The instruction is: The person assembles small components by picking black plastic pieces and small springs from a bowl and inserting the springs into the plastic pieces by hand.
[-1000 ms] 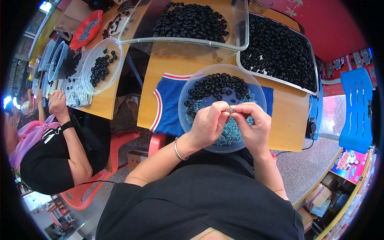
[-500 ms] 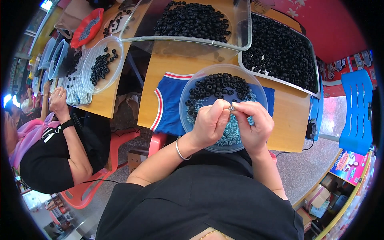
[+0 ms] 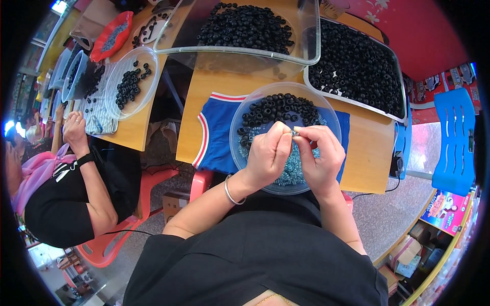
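The scene was brightly and evenly lit, with soft daylight that cast only faint shadows. The fingers (image 3: 286,133) were sharp and well exposed, and so was the wooden worktop (image 3: 365,160) around them. Pale glare lay on the clear plastic tray (image 3: 306,46) above the fingers, washing out part of its wall. Far to the left of the fingers a blown-out white-blue patch glowed at the rim. The fisheye bent straight edges strongly toward the border, where detail smeared and softened, and a black ring closed the picture all around.
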Tool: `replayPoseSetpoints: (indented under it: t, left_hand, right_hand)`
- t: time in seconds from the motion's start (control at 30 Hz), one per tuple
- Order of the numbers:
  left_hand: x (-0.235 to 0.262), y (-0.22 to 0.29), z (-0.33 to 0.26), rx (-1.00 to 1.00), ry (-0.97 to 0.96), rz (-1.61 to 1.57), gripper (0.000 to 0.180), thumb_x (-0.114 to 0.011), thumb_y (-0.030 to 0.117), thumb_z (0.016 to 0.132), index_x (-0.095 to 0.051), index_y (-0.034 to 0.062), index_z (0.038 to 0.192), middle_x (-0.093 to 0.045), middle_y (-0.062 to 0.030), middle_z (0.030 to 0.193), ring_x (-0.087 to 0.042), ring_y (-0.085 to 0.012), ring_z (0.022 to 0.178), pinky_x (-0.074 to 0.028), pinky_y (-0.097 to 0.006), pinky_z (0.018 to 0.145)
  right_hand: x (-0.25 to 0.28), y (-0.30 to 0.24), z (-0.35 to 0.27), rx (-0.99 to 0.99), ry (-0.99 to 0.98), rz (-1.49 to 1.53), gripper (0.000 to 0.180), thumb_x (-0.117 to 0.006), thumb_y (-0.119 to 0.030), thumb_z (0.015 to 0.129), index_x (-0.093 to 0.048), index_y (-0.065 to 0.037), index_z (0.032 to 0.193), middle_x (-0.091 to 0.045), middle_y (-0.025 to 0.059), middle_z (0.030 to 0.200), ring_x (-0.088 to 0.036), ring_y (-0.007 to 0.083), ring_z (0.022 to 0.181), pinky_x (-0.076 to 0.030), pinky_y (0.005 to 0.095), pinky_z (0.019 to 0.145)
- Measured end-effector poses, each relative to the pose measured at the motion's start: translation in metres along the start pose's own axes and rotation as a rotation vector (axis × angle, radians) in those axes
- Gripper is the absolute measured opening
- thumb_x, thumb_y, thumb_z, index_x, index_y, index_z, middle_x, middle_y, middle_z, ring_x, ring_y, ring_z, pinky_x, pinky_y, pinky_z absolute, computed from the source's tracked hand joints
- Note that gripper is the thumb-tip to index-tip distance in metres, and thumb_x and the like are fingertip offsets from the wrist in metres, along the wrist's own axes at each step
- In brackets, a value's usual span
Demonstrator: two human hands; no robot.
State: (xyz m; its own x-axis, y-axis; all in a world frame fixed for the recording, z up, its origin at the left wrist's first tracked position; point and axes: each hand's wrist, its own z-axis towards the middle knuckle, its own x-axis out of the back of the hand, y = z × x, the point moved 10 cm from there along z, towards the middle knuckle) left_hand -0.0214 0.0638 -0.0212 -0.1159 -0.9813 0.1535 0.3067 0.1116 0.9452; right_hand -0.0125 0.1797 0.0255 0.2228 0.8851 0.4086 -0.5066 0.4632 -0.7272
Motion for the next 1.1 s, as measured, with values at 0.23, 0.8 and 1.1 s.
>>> replayPoseSetpoints:
  t: [0.23,0.8,1.1]
  left_hand:
    - [0.007,0.011,-0.001,-0.208,0.067,0.191,0.005,-0.053,0.006,0.091,-0.052,0.0023,0.09,-0.057,-0.013,0.072,-0.058,-0.0299,0.058,-0.046,-0.036,0.051]
    - [0.011,-0.004,0.002,0.008,-0.05,-0.06,0.014,-0.052,0.016,0.097,-0.054,0.0014,0.096,-0.057,-0.0088,0.074,-0.055,-0.0157,0.059,-0.043,-0.027,0.055]
    - [0.008,-0.005,-0.002,-0.08,-0.09,-0.073,0.012,-0.057,0.013,0.094,-0.054,0.0008,0.094,-0.059,-0.0095,0.079,-0.058,-0.0177,0.066,-0.045,-0.027,0.059]
  right_hand:
    - [-0.005,0.0,0.001,-0.032,-0.059,0.03,0.012,-0.07,0.001,0.076,-0.062,-0.002,0.085,-0.063,0.0091,0.077,-0.061,0.0218,0.067,-0.049,0.0301,0.059]
    - [-0.011,0.011,0.0,-0.121,-0.146,0.115,0.015,-0.07,0.003,0.077,-0.062,-0.002,0.09,-0.061,0.0078,0.083,-0.06,0.0155,0.068,-0.047,0.0247,0.058]
    - [-0.021,0.04,-0.016,-0.439,-0.172,0.506,0.005,-0.064,-0.002,0.087,-0.061,0.002,0.088,-0.061,0.0057,0.084,-0.058,0.008,0.07,-0.047,0.0214,0.061]
